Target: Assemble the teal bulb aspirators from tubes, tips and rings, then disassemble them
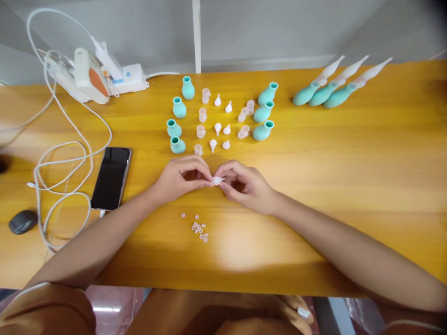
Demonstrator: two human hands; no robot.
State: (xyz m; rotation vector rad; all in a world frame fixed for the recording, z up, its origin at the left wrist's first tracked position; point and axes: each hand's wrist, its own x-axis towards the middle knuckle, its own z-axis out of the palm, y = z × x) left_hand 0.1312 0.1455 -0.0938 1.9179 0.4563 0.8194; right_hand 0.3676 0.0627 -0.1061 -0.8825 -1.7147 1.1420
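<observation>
Over the middle of the table, my left hand and my right hand meet at a small white nozzle tip. Fingertips of the left pinch its wide end, while the right pinches its narrow end. Whether a small ring sits between the left fingertips is hidden. Closer to me lies a loose cluster of tiny pale rings. Beyond my hands stand more white nozzle tips and translucent connectors, flanked by teal rubber bulbs on the left and further teal bulbs on the right.
Three assembled teal bulbs with long white tips lie at the back right. On the left are a phone, looped white cable, a power strip with chargers and a black mouse. A grey wall rises behind the table.
</observation>
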